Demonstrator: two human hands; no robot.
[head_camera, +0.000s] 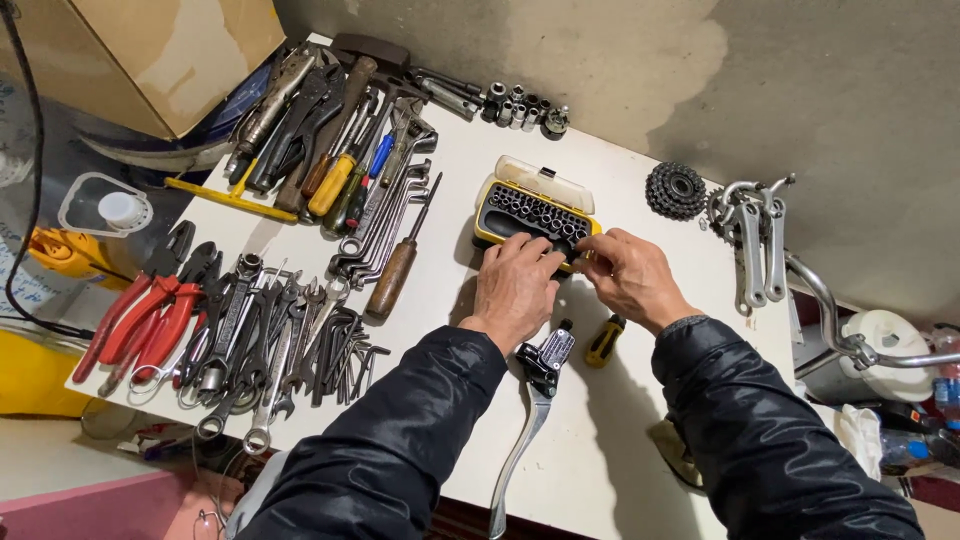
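Both of my hands sit at the near edge of the yellow bit-set case (535, 212), which lies just ahead of them on the white table (640, 400) with its clear lid tipped back. My left hand (515, 285) lies curled over the case's near-left corner, fingers bent and touching it. My right hand (630, 275) is pinched at the case's right end; what it grips I cannot tell. The case's long axis runs left to right, slightly slanted. A brake lever (530, 415) and a stubby yellow screwdriver (606, 340) lie between my forearms.

Both arms wear glossy black puffer-jacket sleeves, creased, cuffs ending at the wrists; left hand (515, 285) and right hand (630, 278) bare.
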